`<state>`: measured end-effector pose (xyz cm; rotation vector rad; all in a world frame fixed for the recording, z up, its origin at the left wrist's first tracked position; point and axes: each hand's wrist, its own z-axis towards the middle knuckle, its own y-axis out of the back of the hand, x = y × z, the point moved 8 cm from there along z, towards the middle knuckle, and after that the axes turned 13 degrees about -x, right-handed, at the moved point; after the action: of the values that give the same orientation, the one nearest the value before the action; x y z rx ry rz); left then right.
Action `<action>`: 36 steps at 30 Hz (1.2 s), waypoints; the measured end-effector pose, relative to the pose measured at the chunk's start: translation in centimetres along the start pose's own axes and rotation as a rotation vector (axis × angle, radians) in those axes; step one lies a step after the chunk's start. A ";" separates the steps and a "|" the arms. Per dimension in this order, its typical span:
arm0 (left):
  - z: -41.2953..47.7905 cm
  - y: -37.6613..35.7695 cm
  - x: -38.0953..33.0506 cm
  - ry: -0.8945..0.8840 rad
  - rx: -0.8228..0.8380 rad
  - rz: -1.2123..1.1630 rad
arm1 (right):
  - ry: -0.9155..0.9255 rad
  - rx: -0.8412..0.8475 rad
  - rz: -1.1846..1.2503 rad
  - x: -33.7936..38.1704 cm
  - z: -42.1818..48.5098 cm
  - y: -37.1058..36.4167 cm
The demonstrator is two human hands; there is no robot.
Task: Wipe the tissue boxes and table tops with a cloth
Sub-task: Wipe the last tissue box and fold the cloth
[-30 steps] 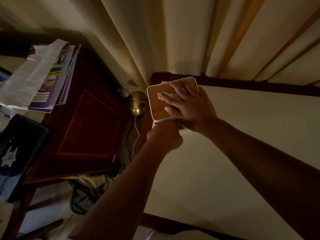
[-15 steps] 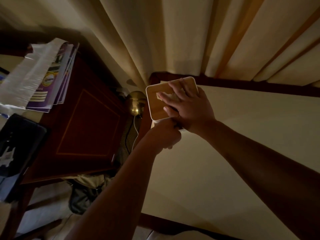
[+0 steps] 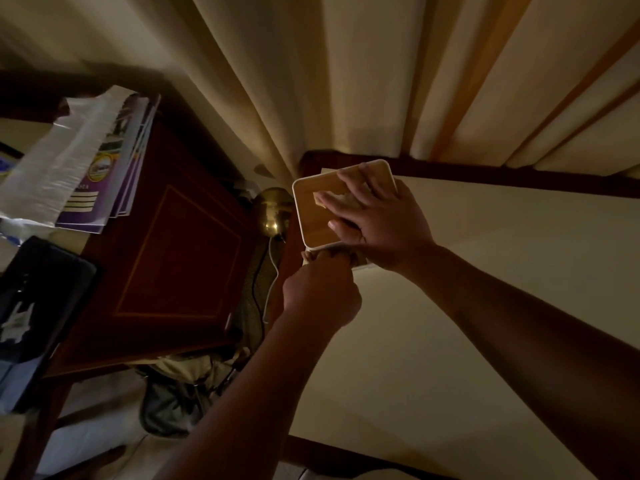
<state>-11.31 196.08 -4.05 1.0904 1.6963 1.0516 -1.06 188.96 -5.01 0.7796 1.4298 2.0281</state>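
A square tissue box [image 3: 310,220] with a wooden lid and white rim stands at the far left corner of the cream table top [image 3: 485,306]. My right hand [image 3: 384,223] lies flat on the lid, its fingers spread over the tissue [image 3: 320,199] that pokes out of the slot. My left hand [image 3: 322,296] grips a small cloth [image 3: 308,257] and holds it against the box's near side. Only a corner of the cloth shows past my knuckles.
A dark red wooden desk [image 3: 173,254] at the left carries booklets [image 3: 104,188] and a black case [image 3: 34,306]. In the gap between desk and table are a brass lamp base [image 3: 272,211], cables [image 3: 266,289] and a bag [image 3: 173,400]. Curtains [image 3: 311,81] hang behind.
My left hand has shifted a little to the left along the box's near side, and a corner of the cloth now peeks out. My right hand stays on the lid.
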 end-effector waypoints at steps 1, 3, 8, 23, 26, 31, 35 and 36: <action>-0.3 0.1 -0.1 0.002 -0.016 0.083 | -0.003 -0.005 0.004 0.0 -0.1 0.1; -0.5 0.1 -0.5 -0.011 -0.039 0.173 | -0.007 -0.005 0.007 -0.1 -0.2 0.1; 1.4 -1.0 0.0 0.005 0.120 0.149 | -0.006 0.007 -0.014 -0.1 -0.1 -0.1; -4.8 2.2 4.2 0.103 -0.431 -0.732 | 0.088 -0.141 -0.178 1.4 -0.9 1.8; -6.3 2.1 4.6 0.188 -0.520 -0.854 | 0.010 -0.281 -0.011 2.0 -2.3 5.0; -7.6 2.1 3.4 0.225 -0.574 -1.015 | -0.283 -0.303 0.683 2.4 -8.6 7.8; -8.7 1.1 0.3 0.160 -0.466 -1.208 | -0.651 -0.172 0.936 1.7 -14.6 7.2; -9.1 0.7 -0.4 0.151 -0.458 -1.211 | -0.725 -0.170 0.977 1.3 -16.0 6.8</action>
<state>-19.50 194.06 -0.64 -0.3566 1.6662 0.6254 -14.07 177.59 -2.73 2.1370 0.4487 2.0382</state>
